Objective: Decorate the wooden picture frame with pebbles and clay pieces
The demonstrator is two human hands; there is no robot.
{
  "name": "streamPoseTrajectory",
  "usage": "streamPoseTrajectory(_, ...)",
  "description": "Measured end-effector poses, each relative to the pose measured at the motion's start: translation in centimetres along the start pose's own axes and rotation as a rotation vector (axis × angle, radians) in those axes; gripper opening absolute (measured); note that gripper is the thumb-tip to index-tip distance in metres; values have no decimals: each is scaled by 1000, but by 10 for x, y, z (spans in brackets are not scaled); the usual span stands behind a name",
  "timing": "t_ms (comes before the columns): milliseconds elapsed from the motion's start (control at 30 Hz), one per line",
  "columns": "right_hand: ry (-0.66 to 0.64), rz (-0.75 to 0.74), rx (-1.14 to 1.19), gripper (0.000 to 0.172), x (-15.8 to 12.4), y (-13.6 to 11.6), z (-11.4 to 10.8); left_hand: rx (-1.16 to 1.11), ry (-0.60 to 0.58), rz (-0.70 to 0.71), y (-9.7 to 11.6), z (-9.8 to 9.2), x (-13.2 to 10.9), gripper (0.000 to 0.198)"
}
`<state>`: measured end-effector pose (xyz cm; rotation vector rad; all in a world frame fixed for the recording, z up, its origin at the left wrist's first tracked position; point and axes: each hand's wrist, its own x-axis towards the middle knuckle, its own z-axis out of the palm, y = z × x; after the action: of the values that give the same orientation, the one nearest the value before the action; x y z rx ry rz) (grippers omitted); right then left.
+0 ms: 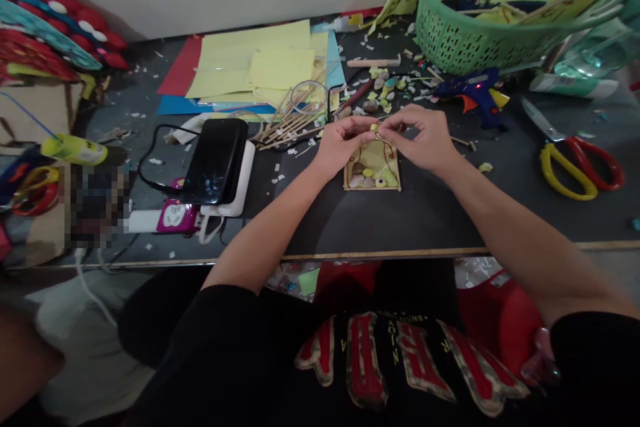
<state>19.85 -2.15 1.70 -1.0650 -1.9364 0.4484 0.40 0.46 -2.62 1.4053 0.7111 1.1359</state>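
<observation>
- yellow scrap (374,127) is sitting right above the little card (395,163) with pebbles (357,180) on the black table (400,220). how's it going to be handling?
- looking feather-light and floppy to me, probably creasing easily, so i'd be taking it by the edges. left hand (343,143) and right hand (423,140) are both pinching it, fingertips narrow.
- anything nearby?
- glue gun (475,93) lying just behind, scissors (580,160) well off to the right.
</observation>
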Motion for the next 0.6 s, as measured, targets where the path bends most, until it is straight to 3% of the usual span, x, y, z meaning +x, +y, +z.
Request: streamPoseTrajectory(600, 105, 44, -14, 17, -6, -5, 8, -7, 41, -69, 4, 2, -3, 41)
